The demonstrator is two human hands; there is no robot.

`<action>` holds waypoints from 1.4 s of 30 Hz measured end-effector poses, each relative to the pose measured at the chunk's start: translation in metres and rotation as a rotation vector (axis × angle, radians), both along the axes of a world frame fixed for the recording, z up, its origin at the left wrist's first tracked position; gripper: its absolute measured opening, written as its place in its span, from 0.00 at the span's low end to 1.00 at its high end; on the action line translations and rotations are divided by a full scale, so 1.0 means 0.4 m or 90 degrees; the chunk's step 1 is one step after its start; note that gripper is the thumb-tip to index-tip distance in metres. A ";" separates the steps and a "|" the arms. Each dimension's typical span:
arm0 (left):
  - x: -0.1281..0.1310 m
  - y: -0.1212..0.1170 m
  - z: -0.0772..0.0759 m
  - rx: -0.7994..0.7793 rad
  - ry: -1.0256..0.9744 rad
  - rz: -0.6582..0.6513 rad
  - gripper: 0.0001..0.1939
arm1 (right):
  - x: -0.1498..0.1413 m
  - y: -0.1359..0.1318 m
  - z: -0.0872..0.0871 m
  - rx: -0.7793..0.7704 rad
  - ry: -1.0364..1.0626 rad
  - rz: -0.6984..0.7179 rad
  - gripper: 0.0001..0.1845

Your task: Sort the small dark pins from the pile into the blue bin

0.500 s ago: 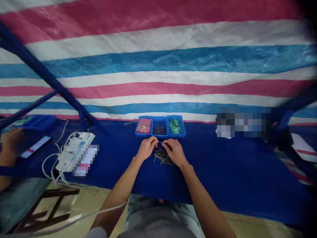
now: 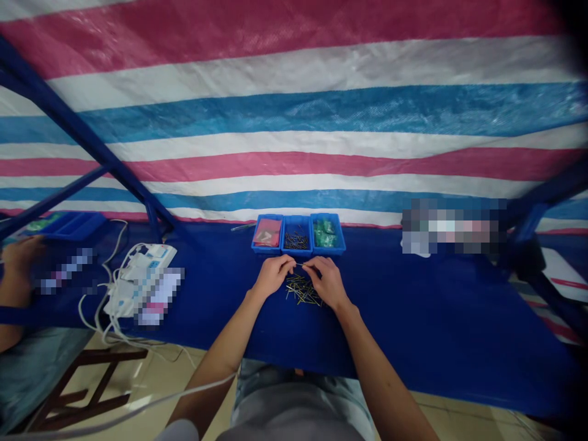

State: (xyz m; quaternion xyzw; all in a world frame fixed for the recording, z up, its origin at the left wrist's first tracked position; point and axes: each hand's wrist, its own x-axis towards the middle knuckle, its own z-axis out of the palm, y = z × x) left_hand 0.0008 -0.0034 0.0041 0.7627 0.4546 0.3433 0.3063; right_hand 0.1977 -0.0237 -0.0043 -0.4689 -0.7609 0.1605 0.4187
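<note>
- A thin pin spans the small gap between the two hands, on the near side of the bins; I'd call it a pin (image 2: 299,264), though it is too fine to make out well from here
- The left hand (image 2: 272,274) has thumb and fingertips pinched on one end of it, and the right hand (image 2: 326,279) pinches the other, presumably because something so slim sits steadier with both ends held
- Just below the fingers lies a loose pile (image 2: 304,291) of similar slim pieces, pointing every which way, close enough, it seems, to pick from with hardly any reach
- Three blue bins stand in a row beyond the hands: the left bin (image 2: 266,250) holds something pink, the middle bin (image 2: 297,252) dark small pieces, the right bin (image 2: 329,250) green packets; likely split up so the kinds don't mix
- All of this rests on the blue table (image 2: 413,318), in front of a striped sheet (image 2: 321,116)
- Off to the left are a white power strip (image 2: 155,262) with tangled cords (image 2: 87,306), and past them a co-worker's hand (image 2: 22,254) near another tray (image 2: 82,228)
</note>
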 end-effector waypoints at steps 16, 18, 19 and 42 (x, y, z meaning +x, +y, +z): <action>0.001 0.001 -0.002 -0.005 -0.009 -0.004 0.14 | 0.000 -0.003 0.006 -0.021 -0.019 0.015 0.11; 0.002 0.001 -0.003 -0.005 -0.009 -0.005 0.14 | 0.001 -0.004 0.007 -0.022 -0.021 0.014 0.10; 0.002 0.001 -0.003 -0.006 -0.008 -0.005 0.14 | 0.001 -0.004 0.007 -0.022 -0.024 0.014 0.10; 0.004 0.000 0.001 -0.005 -0.004 -0.008 0.13 | -0.001 -0.003 0.011 -0.030 -0.044 0.015 0.15</action>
